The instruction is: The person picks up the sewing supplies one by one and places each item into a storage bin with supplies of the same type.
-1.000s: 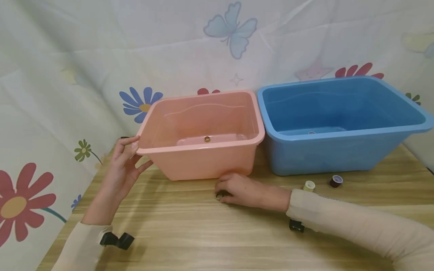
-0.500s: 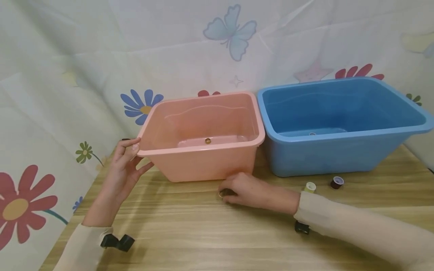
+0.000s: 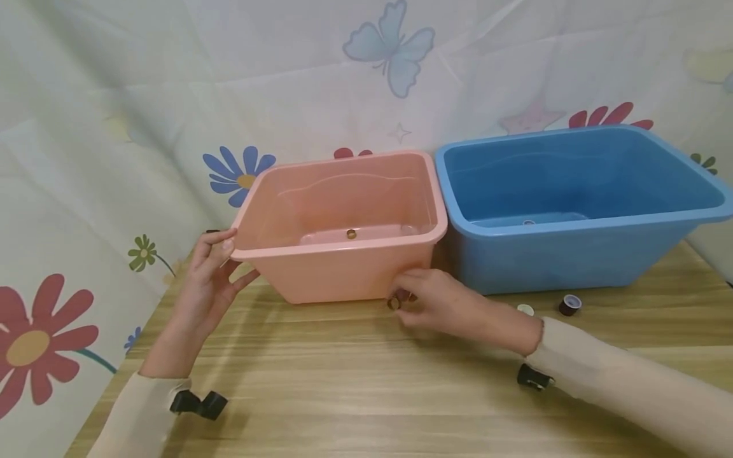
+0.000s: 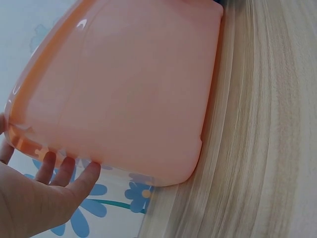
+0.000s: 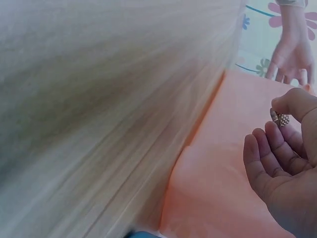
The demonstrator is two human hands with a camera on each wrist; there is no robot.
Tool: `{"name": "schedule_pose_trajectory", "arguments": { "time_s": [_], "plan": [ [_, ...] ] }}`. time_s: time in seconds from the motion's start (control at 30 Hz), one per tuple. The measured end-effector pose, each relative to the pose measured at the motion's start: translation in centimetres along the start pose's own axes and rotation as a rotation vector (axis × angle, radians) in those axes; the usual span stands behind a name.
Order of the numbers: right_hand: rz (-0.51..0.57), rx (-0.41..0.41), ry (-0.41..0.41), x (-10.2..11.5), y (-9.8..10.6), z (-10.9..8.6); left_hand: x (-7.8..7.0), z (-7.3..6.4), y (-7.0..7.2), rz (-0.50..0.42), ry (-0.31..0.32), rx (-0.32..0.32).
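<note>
At the left end of a pink plastic tub [image 3: 343,273], my left hand [image 3: 209,273] grips the rim, with several fingers [image 4: 64,173] along its underside. My right hand [image 3: 441,299] is in front of the tub's lower right corner, pinching a small brass-coloured ring thimble [image 3: 394,303] between thumb and fingers. The right wrist view shows the thimble's dimpled surface [image 5: 284,119]. Inside the pink tub lies a similar brass-coloured ring [image 3: 351,234].
A larger blue tub [image 3: 572,261] stands against the pink one, a small pale-rimmed thing [image 3: 529,222] on its floor. Before it are a pale spool [image 3: 525,310], partly behind my right wrist, and a dark spool [image 3: 569,305]. Patterned cloth [image 3: 309,108] hangs behind the table [image 3: 321,394].
My right hand has lifted the thimble from the tabletop and moved right and up toward the pink tub's front wall. My left hand keeps its place on the rim.
</note>
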State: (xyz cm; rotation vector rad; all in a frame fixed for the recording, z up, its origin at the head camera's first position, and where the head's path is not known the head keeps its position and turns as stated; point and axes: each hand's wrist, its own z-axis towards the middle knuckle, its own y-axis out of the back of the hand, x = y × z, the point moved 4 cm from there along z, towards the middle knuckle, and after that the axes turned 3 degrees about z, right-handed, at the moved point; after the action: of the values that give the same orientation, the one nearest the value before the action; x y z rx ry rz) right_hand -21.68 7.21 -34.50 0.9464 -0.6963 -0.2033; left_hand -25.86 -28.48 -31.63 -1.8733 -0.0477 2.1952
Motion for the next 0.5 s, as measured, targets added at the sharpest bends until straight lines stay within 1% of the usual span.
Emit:
{"name": "schedule_pose_trajectory", "arguments": {
  "time_s": [0.13, 0.27, 0.5],
  "plan": [
    [0.058, 0.005, -0.062, 0.0, 0.5, -0.1, 0.0, 0.0, 0.0, -0.001, 0.0, 0.001],
    [0.104, 0.01, -0.103, -0.1, 0.9, -0.3, 0.0, -0.1, 0.0, 0.0, 0.001, 0.004],
    [0.155, 0.01, -0.092, 0.2, 1.1, -0.3, -0.1, -0.1, 0.0, 0.012, -0.005, 0.003]
  ]
}}
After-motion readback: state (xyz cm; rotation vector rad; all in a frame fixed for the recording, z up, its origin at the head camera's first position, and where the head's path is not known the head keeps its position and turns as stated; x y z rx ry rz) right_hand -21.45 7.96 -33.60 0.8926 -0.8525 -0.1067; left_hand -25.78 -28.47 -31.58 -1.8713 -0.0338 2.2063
